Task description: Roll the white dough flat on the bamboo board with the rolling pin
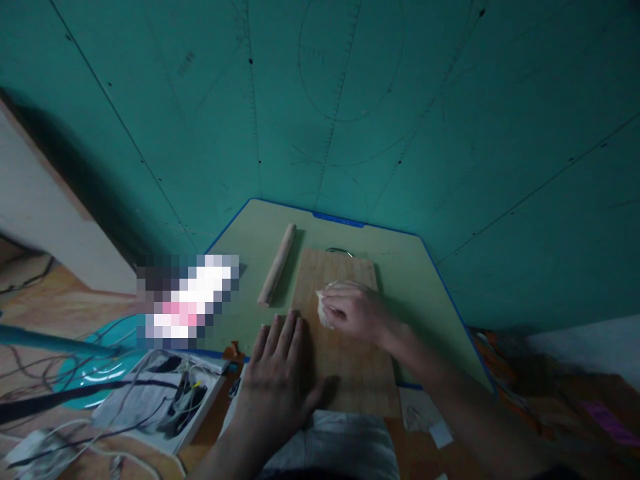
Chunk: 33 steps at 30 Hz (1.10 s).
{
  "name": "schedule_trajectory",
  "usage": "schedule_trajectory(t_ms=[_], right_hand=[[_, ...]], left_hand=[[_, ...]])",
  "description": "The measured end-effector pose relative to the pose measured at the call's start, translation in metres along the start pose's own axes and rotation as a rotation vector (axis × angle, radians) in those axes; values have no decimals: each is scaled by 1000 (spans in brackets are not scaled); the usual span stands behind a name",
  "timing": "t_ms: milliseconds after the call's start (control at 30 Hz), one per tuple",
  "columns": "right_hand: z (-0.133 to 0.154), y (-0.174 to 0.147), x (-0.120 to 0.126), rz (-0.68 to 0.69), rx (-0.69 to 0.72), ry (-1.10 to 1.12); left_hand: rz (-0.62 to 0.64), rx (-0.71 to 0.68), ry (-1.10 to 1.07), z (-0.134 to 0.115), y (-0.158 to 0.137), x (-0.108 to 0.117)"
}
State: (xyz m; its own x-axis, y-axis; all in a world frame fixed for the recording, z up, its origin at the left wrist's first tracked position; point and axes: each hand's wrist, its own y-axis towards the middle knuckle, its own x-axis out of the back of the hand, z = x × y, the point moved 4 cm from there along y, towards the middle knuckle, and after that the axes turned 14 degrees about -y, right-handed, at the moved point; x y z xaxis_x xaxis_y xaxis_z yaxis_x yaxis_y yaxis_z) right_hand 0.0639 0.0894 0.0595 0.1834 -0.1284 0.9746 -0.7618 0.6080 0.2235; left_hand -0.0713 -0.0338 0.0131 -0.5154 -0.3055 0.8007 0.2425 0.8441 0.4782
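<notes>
A wooden cutting board point(357, 380) with a metal handle point(340, 252) at its far end lies lengthwise on the pale green table point(405, 267). On its upper half, my right hand point(357, 310) is closed around a soft, whitish crumpled piece point(324, 313); whether it is cloth, paper or dough I cannot tell. My left hand point(277, 360) rests with fingers stretched out at the board's left edge, holding nothing. Left of the board, a wooden rolling pin point(279, 265) lies at a slant, touched by neither hand.
A blurred-out bright object point(193, 303) stands at the table's left edge. Below it a white box point(200, 407) holds cables, near a turquoise round base point(95, 363) and loose wires on the floor. A green wall point(340, 133) with drawn lines rises behind the table.
</notes>
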Motion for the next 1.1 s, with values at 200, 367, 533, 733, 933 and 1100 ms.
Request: schedule_trajectory(t_ms=[200,367,533,733,933,1100], right_hand=[[1,-1,-2,-15,-41,-13],[-10,-8,-6,-1,-125,69],[-13,-6,-8,36,-70,-26],[-24,-5,-11,55,-79,-17],[-25,-1,-9,88,-37,19],[-26,-1,-11,112,12,16]], left_hand=[[-20,8,-9,2,-2,-2],[-24,1,-28,2,-3,-2],[-23,8,-24,2,-3,-2],[-24,11,-14,2,-2,-2],[-16,7,-16,1,-2,-1],[-3,19,-15,2,-2,-1]])
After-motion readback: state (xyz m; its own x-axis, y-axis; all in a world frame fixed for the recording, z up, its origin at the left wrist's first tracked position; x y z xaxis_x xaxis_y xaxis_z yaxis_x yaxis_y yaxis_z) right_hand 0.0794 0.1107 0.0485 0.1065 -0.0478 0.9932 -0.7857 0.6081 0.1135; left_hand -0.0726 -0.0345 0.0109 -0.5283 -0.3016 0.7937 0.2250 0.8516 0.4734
